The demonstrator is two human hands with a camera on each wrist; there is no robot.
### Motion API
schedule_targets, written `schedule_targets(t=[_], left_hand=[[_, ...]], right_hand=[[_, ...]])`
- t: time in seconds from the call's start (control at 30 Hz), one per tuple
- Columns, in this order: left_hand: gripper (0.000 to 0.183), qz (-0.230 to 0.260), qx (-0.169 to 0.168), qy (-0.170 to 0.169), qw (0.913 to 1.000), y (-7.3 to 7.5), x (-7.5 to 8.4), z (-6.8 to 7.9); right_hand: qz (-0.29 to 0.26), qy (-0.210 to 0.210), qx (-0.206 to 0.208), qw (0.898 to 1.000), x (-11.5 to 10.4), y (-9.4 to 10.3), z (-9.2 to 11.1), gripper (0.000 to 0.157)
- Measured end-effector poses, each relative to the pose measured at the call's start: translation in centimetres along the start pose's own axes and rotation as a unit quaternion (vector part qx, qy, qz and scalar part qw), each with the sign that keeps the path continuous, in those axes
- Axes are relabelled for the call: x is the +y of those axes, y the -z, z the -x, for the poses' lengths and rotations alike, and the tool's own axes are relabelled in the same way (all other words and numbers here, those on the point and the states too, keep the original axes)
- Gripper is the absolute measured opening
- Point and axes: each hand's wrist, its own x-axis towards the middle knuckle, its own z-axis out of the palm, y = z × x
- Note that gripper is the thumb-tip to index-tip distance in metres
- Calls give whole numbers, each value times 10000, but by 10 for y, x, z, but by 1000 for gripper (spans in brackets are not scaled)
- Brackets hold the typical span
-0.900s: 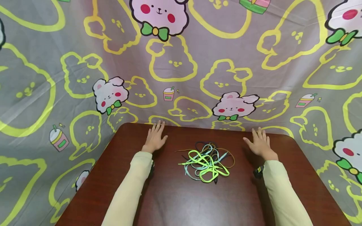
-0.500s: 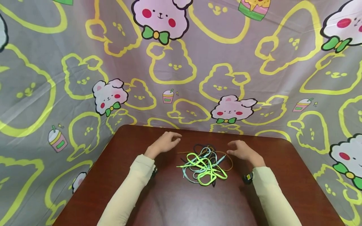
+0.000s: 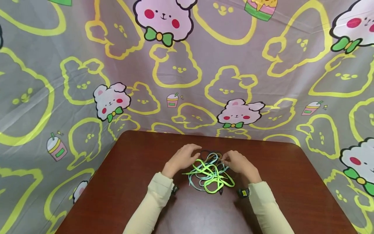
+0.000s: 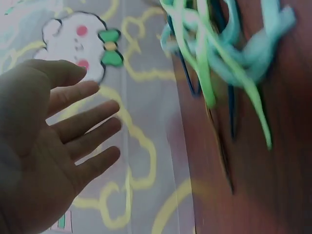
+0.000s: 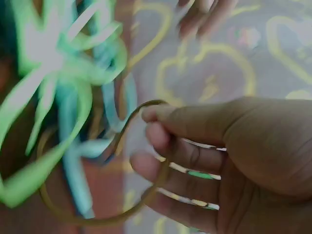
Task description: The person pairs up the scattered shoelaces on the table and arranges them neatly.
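Delicately, the thumb and forefinger of the right hand [image 3: 238,161] pinch a brown lace [image 5: 92,222], which runs from the fingertips in a curved loop and passes close across the other fingers; those are bent and spaced a little apart. The left hand [image 3: 181,158] has its fingers spread loosely, thumb apart from them, and in its own wrist view a gap separates it from the laces.

Between the two hands lies the tangle of laces [image 3: 214,169] to which the brown one belongs. A lime-green lace [image 5: 46,58] winds over the top in flat, wide loops, its end poking out on the left side. A pale blue lace [image 5: 73,175] threads beneath and around it, and a dark lace [image 4: 232,117] shows lower in the heap, mostly covered. The right wrist view is blurred where these strands cross, so their order there is hard to tell.

Behind each hand comes a dark wrist device, the right device [image 3: 243,193] showing a yellow patch, then a pale sleeve [image 3: 149,204]. Under everything is a reddish-brown table [image 3: 140,152] with rounded far corners. Beyond its edge hangs a grey backdrop [image 3: 248,52] printed with yellow outlines, white rabbits in green bows and small cups.
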Motion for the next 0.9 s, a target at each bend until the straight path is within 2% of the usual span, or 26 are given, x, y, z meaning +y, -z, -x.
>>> schedule_targets(t=[0.1, 0.17, 0.23, 0.33, 0.43, 0.47, 0.53, 0.7, 0.77, 0.9], left_hand=[[38, 713, 51, -203, 9972, -9, 14, 0], [40, 1455, -32, -255, 9890, -12, 23, 0], [41, 2184, -104, -324, 9753, -14, 31, -1], [40, 3201, -206, -508, 9458, -13, 38, -1], [41, 3790, -259, -729, 9222, -12, 42, 1], [41, 3856, -249, -760, 9192, -10, 43, 2], [40, 3839, -208, -811, 9196, -6, 44, 5], [25, 3236, -16, -600, 9443, 15, 47, 13], [18, 3066, 25, -465, 9507, 24, 49, 16], [14, 2897, 187, -311, 9564, 38, 52, 21]], right_hand=[[-405, 525, -33, 9978, -25, 7, 7, 12], [-622, 721, 50, 9954, -40, 11, 12, 13], [-748, 827, 207, 9935, -54, 15, 18, 13], [-851, 982, 456, 9905, -69, 20, 25, 15], [-970, 1123, 661, 9867, -76, 25, 33, 14], [-1007, 1128, 723, 9859, -78, 27, 36, 14], [-1050, 1121, 848, 9845, -81, 31, 42, 14], [-1053, 995, 1125, 9830, -82, 42, 52, 13], [-1130, 901, 1190, 9823, -80, 45, 55, 14], [-1254, 767, 1351, 9799, -74, 52, 63, 17]])
